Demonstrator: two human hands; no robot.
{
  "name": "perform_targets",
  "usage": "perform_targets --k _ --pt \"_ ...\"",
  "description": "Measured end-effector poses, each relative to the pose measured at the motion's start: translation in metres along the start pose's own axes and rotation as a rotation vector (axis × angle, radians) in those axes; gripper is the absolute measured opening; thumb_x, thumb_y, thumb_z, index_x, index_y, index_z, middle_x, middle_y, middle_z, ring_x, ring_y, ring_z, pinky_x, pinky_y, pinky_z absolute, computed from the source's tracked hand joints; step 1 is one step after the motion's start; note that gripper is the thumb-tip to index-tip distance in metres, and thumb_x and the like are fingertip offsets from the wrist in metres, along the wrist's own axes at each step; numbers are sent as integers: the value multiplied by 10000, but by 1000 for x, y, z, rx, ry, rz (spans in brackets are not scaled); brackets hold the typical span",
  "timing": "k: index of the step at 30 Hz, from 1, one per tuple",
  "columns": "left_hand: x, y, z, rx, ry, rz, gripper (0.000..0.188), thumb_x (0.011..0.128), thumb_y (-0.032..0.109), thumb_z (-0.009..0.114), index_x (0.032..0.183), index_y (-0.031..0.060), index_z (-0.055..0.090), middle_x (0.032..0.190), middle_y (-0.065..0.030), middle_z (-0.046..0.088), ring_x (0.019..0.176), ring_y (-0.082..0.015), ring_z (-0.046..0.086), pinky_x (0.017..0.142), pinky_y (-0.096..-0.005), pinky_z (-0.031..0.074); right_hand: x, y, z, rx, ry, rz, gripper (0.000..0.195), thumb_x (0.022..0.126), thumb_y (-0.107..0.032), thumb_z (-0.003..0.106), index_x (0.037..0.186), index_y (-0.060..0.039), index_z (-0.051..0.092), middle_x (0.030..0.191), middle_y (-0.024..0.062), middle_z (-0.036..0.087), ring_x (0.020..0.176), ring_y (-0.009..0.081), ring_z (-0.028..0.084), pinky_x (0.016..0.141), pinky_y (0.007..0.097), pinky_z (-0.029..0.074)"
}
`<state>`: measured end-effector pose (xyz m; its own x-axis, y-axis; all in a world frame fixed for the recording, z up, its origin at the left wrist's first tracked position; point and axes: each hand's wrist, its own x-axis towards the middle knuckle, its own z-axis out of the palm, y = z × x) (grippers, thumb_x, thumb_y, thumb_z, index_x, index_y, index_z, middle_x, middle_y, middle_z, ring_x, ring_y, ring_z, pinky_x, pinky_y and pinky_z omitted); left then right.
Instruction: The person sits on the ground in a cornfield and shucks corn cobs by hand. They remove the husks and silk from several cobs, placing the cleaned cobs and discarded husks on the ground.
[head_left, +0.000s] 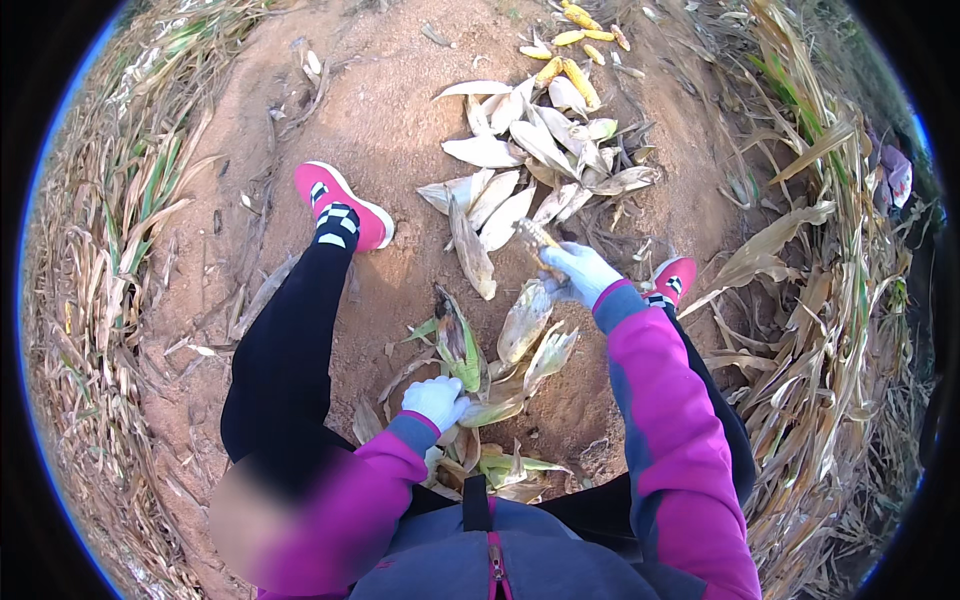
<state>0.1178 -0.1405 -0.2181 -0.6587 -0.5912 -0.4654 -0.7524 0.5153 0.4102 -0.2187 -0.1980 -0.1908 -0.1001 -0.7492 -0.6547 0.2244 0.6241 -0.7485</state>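
My right hand (576, 271), in a white glove, is closed on a thin husked corn cob (537, 236) that points up and to the left. Below it, between the legs, a pale husk-covered ear (525, 322) lies on the soil. My left hand (435, 403), gloved in white too, rests at the lower end of a green corn ear in its husk (459, 346) with a dark, dry tip. Its fingers are curled, and whether they grip the ear is hard to see. Loose husks (487, 405) lie just right of this hand.
Ahead, a pile of dry husks (544, 142) lies on reddish soil. Beyond it are several bare yellow ears (581, 82). Dry corn stalks line the left (120, 195) and right (832, 300) sides. A pink shoe (364, 217) and another pink shoe (675, 277) flank the pile.
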Motion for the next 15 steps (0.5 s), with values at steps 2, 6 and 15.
perform_targets --k 2,6,15 --pt "1 -1 3 17 13 -5 304 836 394 612 922 105 645 883 -122 631 819 -318 644 720 -460 494 21 -62 2 198 176 -289 492 898 -335 649 1259 -27 514 951 59 621 723 118 615 653 281 527" --pt "12 10 -11 18 -27 -26 335 818 400 641 966 99 638 922 -117 616 882 -318 628 764 -457 488 106 -33 6 -405 209 -360 632 847 -430 680 1265 23 540 1122 176 662 948 264 661 823 351 518" --pt "35 3 -21 -77 264 -220 680 704 258 784 1284 43 500 1283 -158 519 1204 -343 483 1016 -452 390 121 137 117 -775 399 -229 478 817 -376 703 1103 -34 532 1020 249 641 962 424 632 833 483 502"
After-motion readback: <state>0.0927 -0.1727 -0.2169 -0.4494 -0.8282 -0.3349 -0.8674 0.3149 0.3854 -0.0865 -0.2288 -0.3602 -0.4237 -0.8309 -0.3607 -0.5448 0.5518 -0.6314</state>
